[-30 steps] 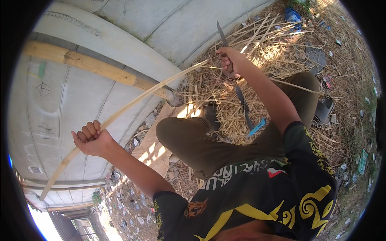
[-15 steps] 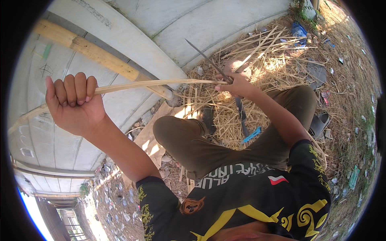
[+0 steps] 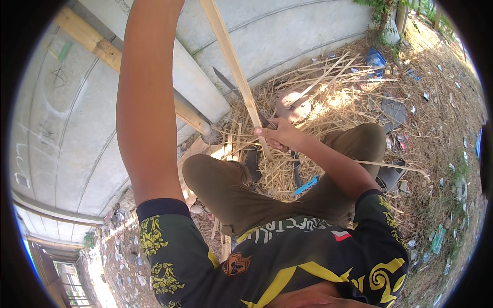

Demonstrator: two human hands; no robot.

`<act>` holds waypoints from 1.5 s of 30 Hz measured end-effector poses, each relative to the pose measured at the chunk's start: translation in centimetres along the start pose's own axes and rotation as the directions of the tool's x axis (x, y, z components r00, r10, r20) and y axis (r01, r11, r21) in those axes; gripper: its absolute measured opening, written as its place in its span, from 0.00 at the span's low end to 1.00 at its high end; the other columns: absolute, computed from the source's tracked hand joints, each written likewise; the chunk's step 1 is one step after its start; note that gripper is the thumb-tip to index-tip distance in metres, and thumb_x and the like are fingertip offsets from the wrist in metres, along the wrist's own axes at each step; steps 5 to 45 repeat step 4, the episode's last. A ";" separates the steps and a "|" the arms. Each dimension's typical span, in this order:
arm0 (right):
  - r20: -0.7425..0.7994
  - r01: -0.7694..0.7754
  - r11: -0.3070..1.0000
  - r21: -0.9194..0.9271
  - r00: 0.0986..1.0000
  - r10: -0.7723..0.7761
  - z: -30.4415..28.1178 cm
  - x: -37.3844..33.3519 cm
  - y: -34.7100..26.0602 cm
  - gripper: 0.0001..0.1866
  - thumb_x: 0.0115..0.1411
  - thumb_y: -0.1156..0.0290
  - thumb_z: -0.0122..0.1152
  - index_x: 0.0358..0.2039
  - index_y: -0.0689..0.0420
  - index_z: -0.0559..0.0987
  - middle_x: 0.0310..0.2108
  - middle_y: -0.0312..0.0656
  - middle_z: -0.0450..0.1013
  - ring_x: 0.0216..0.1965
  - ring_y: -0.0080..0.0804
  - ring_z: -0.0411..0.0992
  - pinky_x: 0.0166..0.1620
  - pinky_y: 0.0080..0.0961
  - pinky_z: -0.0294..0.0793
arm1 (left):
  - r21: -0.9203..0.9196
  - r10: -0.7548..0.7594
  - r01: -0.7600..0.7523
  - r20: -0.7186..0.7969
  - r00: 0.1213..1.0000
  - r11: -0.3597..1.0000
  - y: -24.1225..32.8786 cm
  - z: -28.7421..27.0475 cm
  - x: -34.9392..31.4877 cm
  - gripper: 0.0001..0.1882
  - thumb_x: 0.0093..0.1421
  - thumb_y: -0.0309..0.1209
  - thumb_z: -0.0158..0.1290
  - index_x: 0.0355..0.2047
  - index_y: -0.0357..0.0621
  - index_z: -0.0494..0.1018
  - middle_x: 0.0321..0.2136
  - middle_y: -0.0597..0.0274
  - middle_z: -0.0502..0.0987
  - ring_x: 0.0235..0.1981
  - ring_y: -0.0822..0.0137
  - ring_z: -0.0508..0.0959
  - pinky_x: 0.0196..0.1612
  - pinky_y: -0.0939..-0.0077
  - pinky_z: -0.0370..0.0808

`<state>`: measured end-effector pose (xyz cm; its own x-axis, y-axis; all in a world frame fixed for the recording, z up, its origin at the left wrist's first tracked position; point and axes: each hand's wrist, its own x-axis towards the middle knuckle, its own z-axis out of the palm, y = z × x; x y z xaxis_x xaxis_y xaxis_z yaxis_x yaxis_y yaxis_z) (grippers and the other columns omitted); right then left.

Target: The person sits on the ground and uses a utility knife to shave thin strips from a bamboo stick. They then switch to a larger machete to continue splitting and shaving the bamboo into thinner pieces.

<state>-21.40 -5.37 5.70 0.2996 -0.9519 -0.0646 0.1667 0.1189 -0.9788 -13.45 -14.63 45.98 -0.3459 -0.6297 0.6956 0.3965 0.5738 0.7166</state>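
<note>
My right hand (image 3: 280, 134) is closed round the handle of a long knife (image 3: 226, 80), above my crossed legs. The dark blade points up and left toward the wall. A pale bamboo strip (image 3: 232, 54) crosses the blade beside that hand, with my thumb against it. Its lower end hangs just past my fingers, and its upper part runs out at the top edge. My left arm stretches up past the top edge, so my left hand is out of sight. A thin strip (image 3: 391, 166) shows beyond my right forearm.
Bamboo shavings (image 3: 280, 182) cover the ground between my legs, near a blue object (image 3: 307, 186). Several loose strips (image 3: 328, 66) lie beyond a rounded stone (image 3: 294, 107). A bamboo pole (image 3: 92, 41) leans by the pale wall (image 3: 277, 31). A dark sandal (image 3: 391, 177) lies at right.
My left arm has swung up from the left, taking its hand out of view. The bamboo strip has turned from nearly level to steep. My right hand has moved slightly left and down.
</note>
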 end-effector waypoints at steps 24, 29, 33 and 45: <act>-0.071 0.045 0.989 0.142 0.997 -0.035 -1.6 -0.3 0.1 0.26 0.63 0.47 0.68 0.35 0.60 0.75 0.12 0.29 0.62 0.12 0.16 0.60 0.17 0.20 0.58 | 0.298 -0.022 0.034 -0.043 0.999 0.954 -2.0 3.7 -1.9 0.27 0.63 0.46 0.62 0.46 0.29 0.75 0.34 0.50 0.76 0.40 0.60 0.77 0.48 0.68 0.74; -0.071 0.045 0.989 0.142 0.997 -0.035 -1.6 -0.3 0.1 0.26 0.63 0.47 0.68 0.35 0.60 0.75 0.12 0.29 0.62 0.12 0.16 0.60 0.17 0.20 0.58 | 0.298 -0.022 0.034 -0.043 0.999 0.954 -2.0 3.7 -1.9 0.27 0.63 0.46 0.62 0.46 0.29 0.75 0.34 0.50 0.76 0.40 0.60 0.77 0.48 0.68 0.74; -0.071 0.045 0.989 0.142 0.997 -0.035 -1.6 -0.3 0.1 0.26 0.63 0.47 0.68 0.35 0.60 0.75 0.12 0.29 0.62 0.12 0.16 0.60 0.17 0.20 0.58 | 0.298 -0.022 0.034 -0.043 0.999 0.954 -2.0 3.7 -1.9 0.27 0.63 0.46 0.62 0.46 0.29 0.75 0.34 0.50 0.76 0.40 0.60 0.77 0.48 0.68 0.74; -0.071 0.045 0.989 0.142 0.997 -0.035 -1.6 -0.3 0.1 0.26 0.63 0.47 0.68 0.35 0.60 0.75 0.12 0.29 0.62 0.12 0.16 0.60 0.17 0.20 0.58 | 0.298 -0.022 0.034 -0.043 0.999 0.954 -2.0 3.7 -1.9 0.27 0.63 0.46 0.62 0.46 0.29 0.75 0.34 0.50 0.76 0.40 0.60 0.77 0.48 0.68 0.74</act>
